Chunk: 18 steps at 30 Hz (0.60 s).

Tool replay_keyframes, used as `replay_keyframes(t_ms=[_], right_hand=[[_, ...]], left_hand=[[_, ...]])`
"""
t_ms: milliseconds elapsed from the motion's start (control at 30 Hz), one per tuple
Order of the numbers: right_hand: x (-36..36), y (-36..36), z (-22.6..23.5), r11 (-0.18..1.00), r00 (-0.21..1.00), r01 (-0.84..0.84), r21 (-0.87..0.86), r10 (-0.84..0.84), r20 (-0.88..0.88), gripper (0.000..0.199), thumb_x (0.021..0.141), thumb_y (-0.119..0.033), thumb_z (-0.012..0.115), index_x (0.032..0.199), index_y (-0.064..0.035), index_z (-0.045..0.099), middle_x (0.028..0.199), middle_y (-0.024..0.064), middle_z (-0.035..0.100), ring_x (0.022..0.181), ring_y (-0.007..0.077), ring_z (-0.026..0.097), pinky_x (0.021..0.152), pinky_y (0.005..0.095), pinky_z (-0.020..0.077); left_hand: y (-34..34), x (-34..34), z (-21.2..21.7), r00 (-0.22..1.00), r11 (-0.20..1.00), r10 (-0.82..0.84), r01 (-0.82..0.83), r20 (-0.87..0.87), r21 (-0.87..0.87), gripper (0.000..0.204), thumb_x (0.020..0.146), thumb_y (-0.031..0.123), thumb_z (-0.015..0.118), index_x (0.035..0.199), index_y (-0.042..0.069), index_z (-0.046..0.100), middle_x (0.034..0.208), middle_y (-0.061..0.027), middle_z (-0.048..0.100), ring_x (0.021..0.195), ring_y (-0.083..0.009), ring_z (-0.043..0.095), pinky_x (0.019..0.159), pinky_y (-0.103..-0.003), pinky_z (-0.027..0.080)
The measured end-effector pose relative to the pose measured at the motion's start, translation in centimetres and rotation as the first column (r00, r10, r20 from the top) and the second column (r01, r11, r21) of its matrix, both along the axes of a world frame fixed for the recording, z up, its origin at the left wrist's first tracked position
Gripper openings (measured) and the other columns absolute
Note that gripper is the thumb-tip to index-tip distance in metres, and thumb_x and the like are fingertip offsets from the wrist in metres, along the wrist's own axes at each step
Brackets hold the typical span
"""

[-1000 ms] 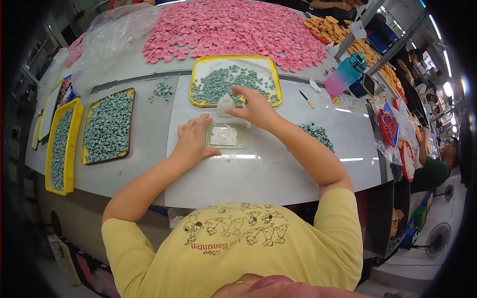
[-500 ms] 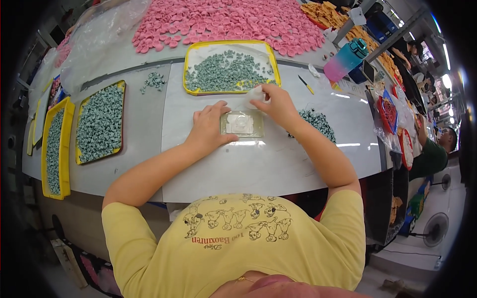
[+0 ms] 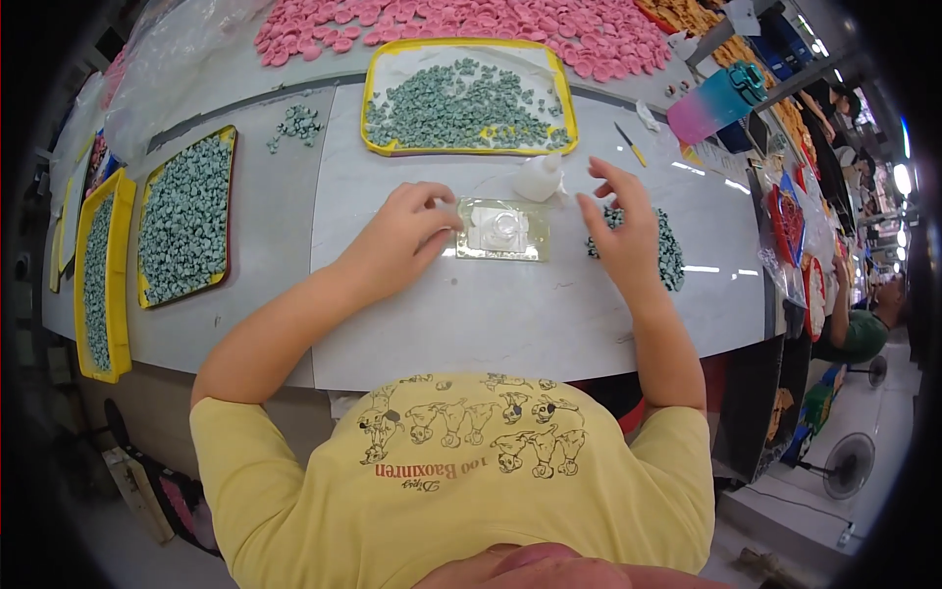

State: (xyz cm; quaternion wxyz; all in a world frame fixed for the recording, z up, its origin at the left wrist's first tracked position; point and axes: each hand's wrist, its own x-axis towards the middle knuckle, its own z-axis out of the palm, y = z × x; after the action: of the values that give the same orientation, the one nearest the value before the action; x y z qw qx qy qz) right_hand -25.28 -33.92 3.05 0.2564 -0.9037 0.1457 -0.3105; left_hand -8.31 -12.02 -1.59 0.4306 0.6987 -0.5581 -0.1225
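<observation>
Just left of clear plate on counter: left hand, half-open, seemingly empty. Behind plate: white bottle, perhaps liable to tip if brushed. Right of plate: right hand, spread, empty.

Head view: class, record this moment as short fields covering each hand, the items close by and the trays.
Left hand: fingers curved at the slab's left edge; contact unclear
Right hand: open, holding nothing, right of the white bottle
Clear slab: flat on the table, white patch in its middle
White bottle: upright, just beyond the slab
Yellow-rimmed tray: beyond the bottle, holding small green pieces
Green pile: on the table, partly hidden by the right hand
Yellow bin: far left, also holding green pieces
</observation>
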Motion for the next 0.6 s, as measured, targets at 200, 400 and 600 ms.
replay_keyframes(t_ms=[200,400,600], right_hand=[[0.5,-6.5,-1.4,0.979,0.98,0.185,-0.082,-0.19,-0.063,0.019,0.083,-0.01,0.062,0.102,-0.0052,0.066,0.092,0.0083,0.066,0.075,0.0186,0.06,0.067,0.0283,0.0468],[1.2,-16.0,-3.8,0.943,0.914,0.283,-0.174,-0.321,-0.249,0.02,0.085,-0.015,0.06,0.1,-0.0025,0.066,0.092,0.014,0.067,0.077,0.0255,0.064,0.07,0.0343,0.0496],[5.3,-18.4,-6.8,0.858,0.686,0.213,-0.468,-0.472,-0.554,0.023,0.078,-0.014,0.062,0.094,0.0017,0.066,0.086,0.0206,0.065,0.08,0.0327,0.064,0.073,0.0396,0.0492]], left_hand=[[0.5,0.3,-0.8,0.863,0.961,-0.267,0.269,0.429,0.056,0.03,0.065,0.005,0.065,0.095,0.01,0.066,0.095,-0.0066,0.055,0.091,-0.0231,0.052,0.075,-0.036,0.042],[-0.5,0.8,-1.9,0.828,0.948,-0.29,0.317,0.48,0.026,0.033,0.063,0.012,0.069,0.097,0.011,0.068,0.09,-0.0042,0.054,0.084,-0.0214,0.053,0.071,-0.035,0.042],[1.0,2.5,-3.1,0.839,0.953,-0.264,0.304,0.476,-0.007,0.031,0.062,0.013,0.07,0.093,0.01,0.069,0.088,-0.0034,0.054,0.083,-0.021,0.053,0.07,-0.034,0.041]])
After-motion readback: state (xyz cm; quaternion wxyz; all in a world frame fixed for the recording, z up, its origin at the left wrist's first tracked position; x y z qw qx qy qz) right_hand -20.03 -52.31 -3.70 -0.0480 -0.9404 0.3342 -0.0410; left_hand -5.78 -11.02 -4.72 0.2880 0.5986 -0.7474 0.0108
